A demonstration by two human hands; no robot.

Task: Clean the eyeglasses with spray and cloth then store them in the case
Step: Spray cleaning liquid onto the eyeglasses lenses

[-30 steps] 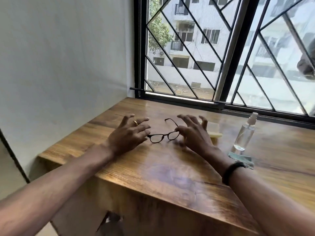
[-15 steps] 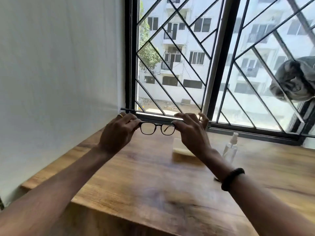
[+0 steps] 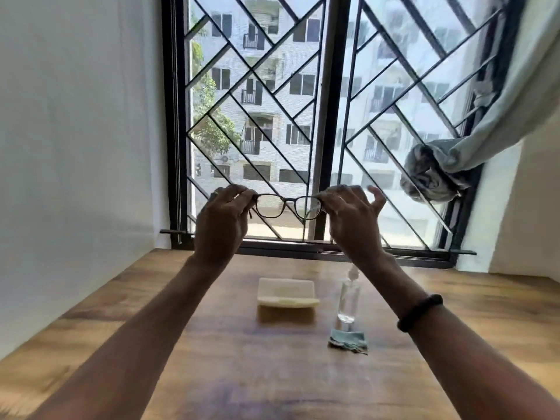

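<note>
Dark-framed glasses (image 3: pixel 288 206) hang in the air before the window (image 3: pixel 318 116), pinched at each end by the left hand (image 3: pixel 222 221) and right hand (image 3: pixel 353 219), above the case (image 3: pixel 288 294), bottle (image 3: pixel 348 300) and cloth (image 3: pixel 348 341).

- Case (image 3: pixel 286 294) at table (image 3: pixel 212 374) centre; spray bottle (image 3: pixel 349 298) at its 3 o'clock, a narrow gap between.
- Cloth (image 3: pixel 348 341) at the bottle's 6 o'clock.
- Bare wood toward 7 and 4 o'clock.

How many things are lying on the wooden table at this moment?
3. The pale case lies at the middle, the spray bottle stands to its right, and the small cloth lies just in front of the bottle. The arms may hide others.
</note>
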